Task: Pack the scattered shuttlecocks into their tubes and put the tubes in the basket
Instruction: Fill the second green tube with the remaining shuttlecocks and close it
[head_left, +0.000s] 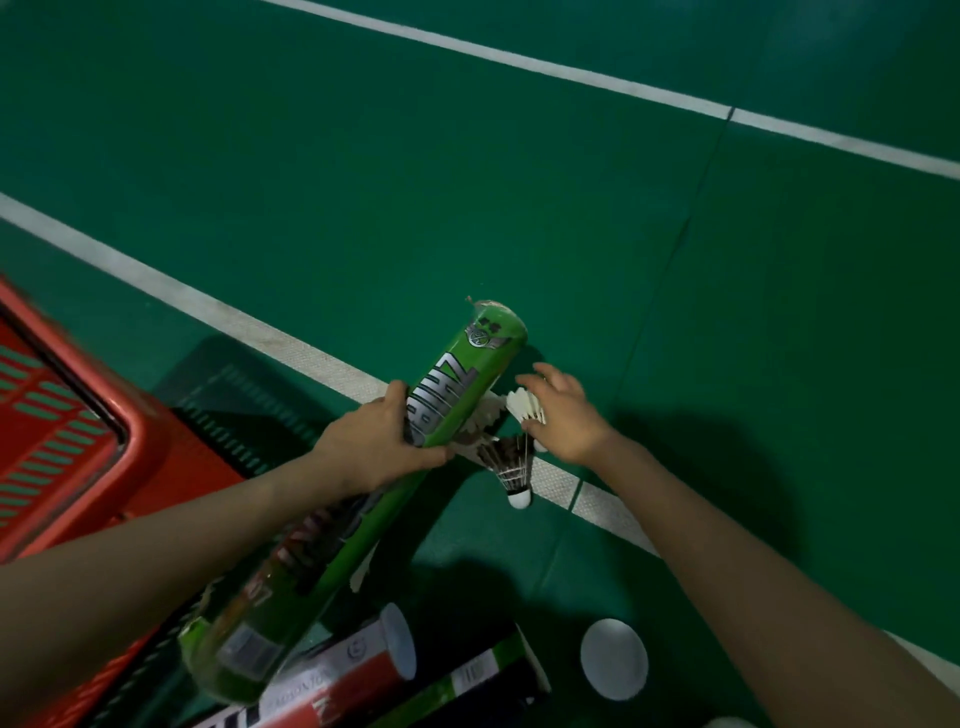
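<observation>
Green tube (467, 379) is gripped around its middle by the left hand (374, 441) and held tilted above the court floor (467, 182). Right hand (569, 415) pinches 1 white shuttlecock (523, 406) just beside the tube. 1 dark shuttlecock (511, 465) lies on the white line (260, 327). Red basket (145, 431) stands at the left.

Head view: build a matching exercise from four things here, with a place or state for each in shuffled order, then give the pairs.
Things:
1 green tube
2 white shuttlecock
3 dark shuttlecock
4 round white lid

Places or states:
A lying flat on the green floor, lower right
B gripped by the left hand
C lying at the white court line, cork nearest the camera
D held by the right hand

Pairs: 1-B; 2-D; 3-C; 4-A
</observation>
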